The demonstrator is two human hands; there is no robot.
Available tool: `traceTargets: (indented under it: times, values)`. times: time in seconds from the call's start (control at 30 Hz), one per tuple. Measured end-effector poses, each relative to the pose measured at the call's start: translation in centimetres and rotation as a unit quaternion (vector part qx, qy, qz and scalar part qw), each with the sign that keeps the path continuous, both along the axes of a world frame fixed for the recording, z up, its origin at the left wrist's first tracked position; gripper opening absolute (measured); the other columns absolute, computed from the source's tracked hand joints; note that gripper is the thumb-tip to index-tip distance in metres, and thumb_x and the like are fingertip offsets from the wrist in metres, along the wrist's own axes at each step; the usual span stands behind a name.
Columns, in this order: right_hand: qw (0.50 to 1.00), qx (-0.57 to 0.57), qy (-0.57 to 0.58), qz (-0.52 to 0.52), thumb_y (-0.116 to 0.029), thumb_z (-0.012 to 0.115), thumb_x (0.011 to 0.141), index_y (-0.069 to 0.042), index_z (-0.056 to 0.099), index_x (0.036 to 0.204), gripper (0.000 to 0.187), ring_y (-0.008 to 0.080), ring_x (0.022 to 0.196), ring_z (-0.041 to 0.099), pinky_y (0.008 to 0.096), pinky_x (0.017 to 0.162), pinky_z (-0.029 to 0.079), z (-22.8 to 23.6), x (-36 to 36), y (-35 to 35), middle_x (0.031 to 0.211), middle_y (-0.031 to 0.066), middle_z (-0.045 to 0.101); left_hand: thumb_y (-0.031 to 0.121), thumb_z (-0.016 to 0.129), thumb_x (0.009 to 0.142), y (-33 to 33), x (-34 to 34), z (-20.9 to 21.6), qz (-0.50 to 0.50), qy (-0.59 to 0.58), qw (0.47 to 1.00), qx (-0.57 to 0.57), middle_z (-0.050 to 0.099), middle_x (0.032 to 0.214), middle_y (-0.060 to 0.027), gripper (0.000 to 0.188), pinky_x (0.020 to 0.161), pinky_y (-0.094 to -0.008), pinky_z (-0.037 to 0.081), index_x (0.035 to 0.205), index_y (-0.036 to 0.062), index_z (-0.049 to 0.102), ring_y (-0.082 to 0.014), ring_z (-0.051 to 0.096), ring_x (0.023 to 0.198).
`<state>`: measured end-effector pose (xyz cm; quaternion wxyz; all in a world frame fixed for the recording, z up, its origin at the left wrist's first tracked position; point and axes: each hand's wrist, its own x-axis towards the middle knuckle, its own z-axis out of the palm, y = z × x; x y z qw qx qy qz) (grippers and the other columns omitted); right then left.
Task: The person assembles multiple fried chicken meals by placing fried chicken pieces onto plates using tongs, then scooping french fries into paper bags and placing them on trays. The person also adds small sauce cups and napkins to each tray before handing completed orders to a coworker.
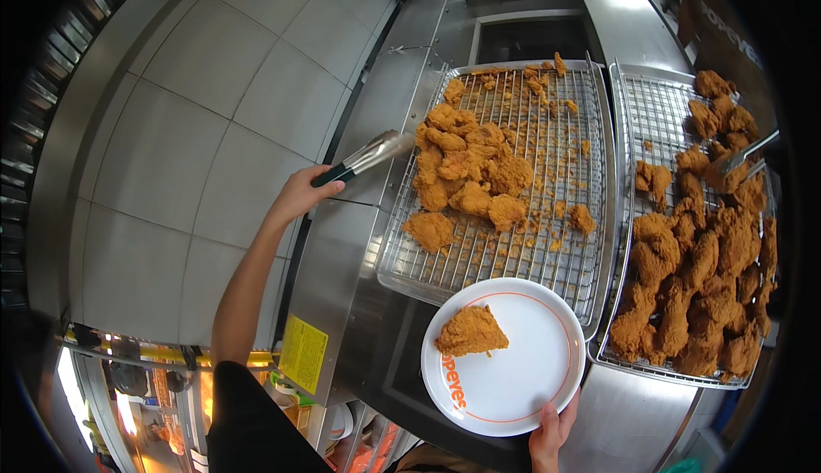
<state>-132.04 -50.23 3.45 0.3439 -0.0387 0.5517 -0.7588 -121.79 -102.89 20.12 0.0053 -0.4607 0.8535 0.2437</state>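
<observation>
My left hand (310, 192) is closed around the dark handle of metal tongs (376, 153). The tongs' slightly blurred tips are at the left side of a pile of fried chicken (470, 165); whether they touch it I cannot tell. That pile lies on a wire rack (569, 152) set in a metal tray. Lower down, my right hand (554, 435) grips the near right rim of a round white plate (534, 370) with an orange ring and lettering. One piece of fried chicken (470, 331) rests on the plate's left part.
A second wire rack (637, 122) to the right carries many more chicken pieces (697, 276), with another metal utensil (749, 153) resting among them. Crumbs lie on the nearer rack. A yellow label (303, 354) is on the steel counter's front (329, 285). Grey floor tiles (162, 156) stretch along the left.
</observation>
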Motion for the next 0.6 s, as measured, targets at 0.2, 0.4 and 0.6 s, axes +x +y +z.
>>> traceTargets:
  times: [0.2, 0.4, 0.6]
  values:
    - [1.0, 0.015, 0.025, 0.005, -0.026, 0.056, 0.087, 0.007, 0.031, 0.144, 0.07, 0.0233, 0.124, 0.046, 0.0353, 0.104, 0.035, 0.1, -0.5, 0.1, 0.135, 0.017, 0.047, 0.049, 0.074, 0.076, -2.4, -4.4, -2.8, -0.035, -0.139, 0.981, -0.132, 0.072, 0.097, -0.0119, 0.058, 0.082, -0.039, 0.051, 0.117, 0.0087, 0.068, -0.0259, 0.068, 0.093]
    - [0.999, 0.033, 0.028, -0.009, -0.026, 0.057, 0.087, 0.007, 0.031, 0.144, 0.07, 0.0232, 0.123, 0.046, 0.0356, 0.104, 0.035, 0.1, -0.5, 1.0, 0.135, 0.017, 0.047, 0.044, 0.073, 0.078, -1.6, -8.8, -3.1, -0.013, -0.179, 0.968, -0.177, 0.072, 0.098, -0.0109, 0.048, 0.083, -0.0409, 0.051, 0.114, 0.0126, 0.07, -0.028, 0.068, 0.094]
    - [0.999, 0.024, 0.0, -0.038, -0.027, 0.058, 0.087, 0.006, 0.032, 0.144, 0.071, 0.023, 0.123, 0.046, 0.0358, 0.104, 0.035, -0.4, -0.4, 1.9, 0.135, 0.0172, 0.047, 0.042, 0.073, 0.079, 0.6, -6.2, -0.7, -0.042, -0.118, 0.966, -0.227, 0.072, 0.085, -0.0075, 0.043, 0.077, -0.0412, 0.051, 0.112, 0.0155, 0.071, -0.0283, 0.069, 0.085]
